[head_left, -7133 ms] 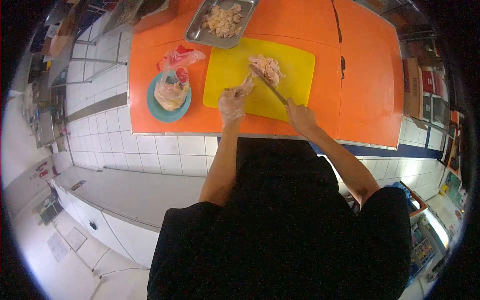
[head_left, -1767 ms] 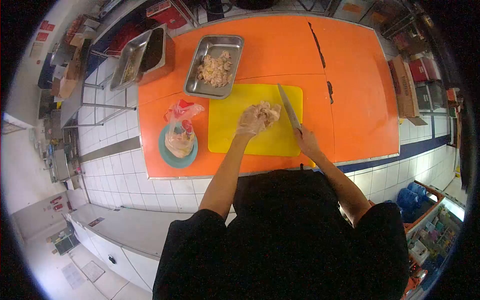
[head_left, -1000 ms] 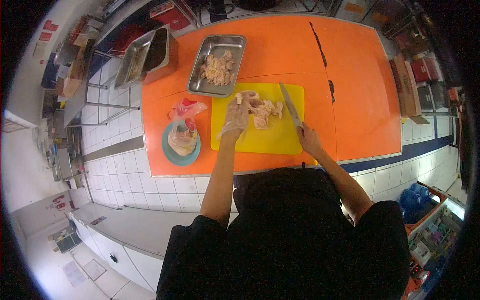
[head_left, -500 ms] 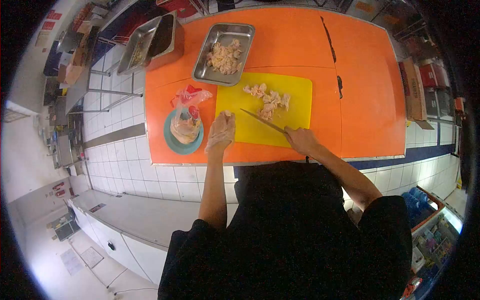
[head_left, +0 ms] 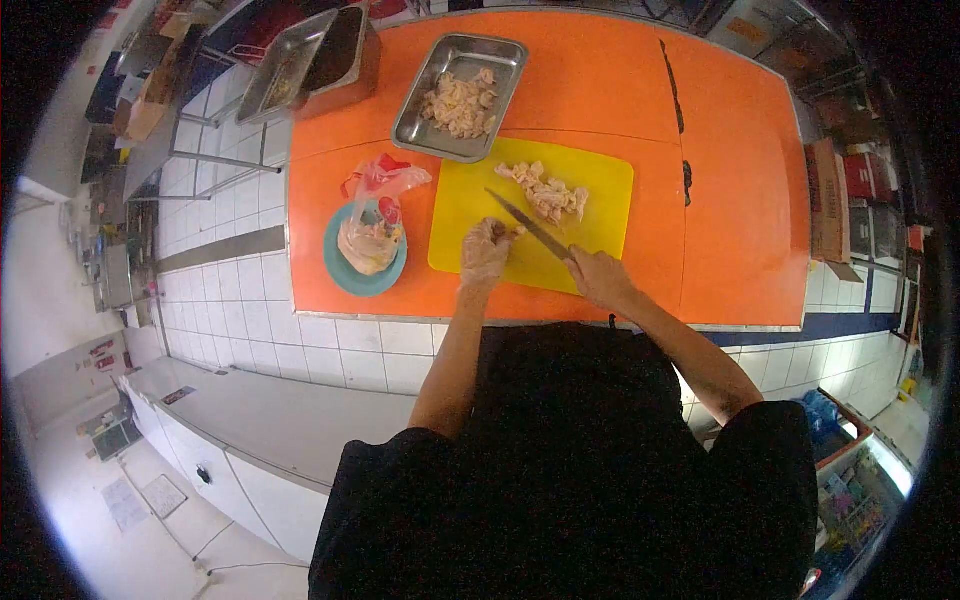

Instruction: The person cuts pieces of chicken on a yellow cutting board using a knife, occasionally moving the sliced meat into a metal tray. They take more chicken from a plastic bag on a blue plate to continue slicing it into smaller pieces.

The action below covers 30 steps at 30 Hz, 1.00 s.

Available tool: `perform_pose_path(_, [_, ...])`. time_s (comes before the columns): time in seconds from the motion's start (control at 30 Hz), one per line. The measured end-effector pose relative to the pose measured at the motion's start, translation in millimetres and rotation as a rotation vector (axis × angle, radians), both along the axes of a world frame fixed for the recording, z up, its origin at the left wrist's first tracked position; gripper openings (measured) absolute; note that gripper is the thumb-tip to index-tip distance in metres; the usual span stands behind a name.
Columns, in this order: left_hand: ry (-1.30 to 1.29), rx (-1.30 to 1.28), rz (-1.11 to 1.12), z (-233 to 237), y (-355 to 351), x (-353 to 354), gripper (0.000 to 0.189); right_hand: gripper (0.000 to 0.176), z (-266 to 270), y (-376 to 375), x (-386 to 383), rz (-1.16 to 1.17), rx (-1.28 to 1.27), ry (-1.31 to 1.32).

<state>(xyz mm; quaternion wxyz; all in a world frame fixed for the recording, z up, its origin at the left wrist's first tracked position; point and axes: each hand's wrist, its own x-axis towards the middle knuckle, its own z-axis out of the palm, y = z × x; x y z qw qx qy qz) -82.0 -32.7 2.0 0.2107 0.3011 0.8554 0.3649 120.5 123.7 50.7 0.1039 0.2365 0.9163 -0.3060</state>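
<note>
A yellow cutting board [head_left: 600, 210] lies on the orange table [head_left: 740, 190]. Cut pieces of raw chicken [head_left: 547, 192] sit on its far half. My right hand [head_left: 598, 277] grips a long knife [head_left: 528, 224], whose blade points up and left across the board. My left hand [head_left: 486, 251], in a clear plastic glove, rests on the board's near left part, its fingers touching the blade near the tip. I cannot tell if the fingers pinch a small scrap.
A steel tray [head_left: 460, 68] with chicken pieces stands beyond the board. A teal plate [head_left: 350, 281] holding a plastic bag of meat [head_left: 371, 220] sits to the left. Another metal pan [head_left: 300, 55] lies at the far left corner. Boxes [head_left: 830, 190] stand right of the table.
My left hand moved from the table's near left edge onto the board, up to the knife blade. The knife shifted slightly away from me. The chicken pile stayed put.
</note>
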Motion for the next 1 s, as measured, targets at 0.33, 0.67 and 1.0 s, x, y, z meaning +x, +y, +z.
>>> perform_pose_path(0.33, [0.183, -0.02, 0.087, 24.9, -7.2, 20.4, 0.021, 0.03, 7.5, 2.1, -20.2, 0.093, 0.087, -0.16])
perform_pose_path(0.67, [0.333, -0.077, -0.004, -4.9, 0.7, 28.0, 0.017, 0.028, -32.4, -10.5, -54.4, 0.154, 0.066, -0.179])
perform_pose_path(1.0, [0.153, 0.059, 0.12, -1.0, -2.7, 30.2, 0.021, 0.027, -36.9, -9.9, -63.0, 0.146, 0.134, 0.061])
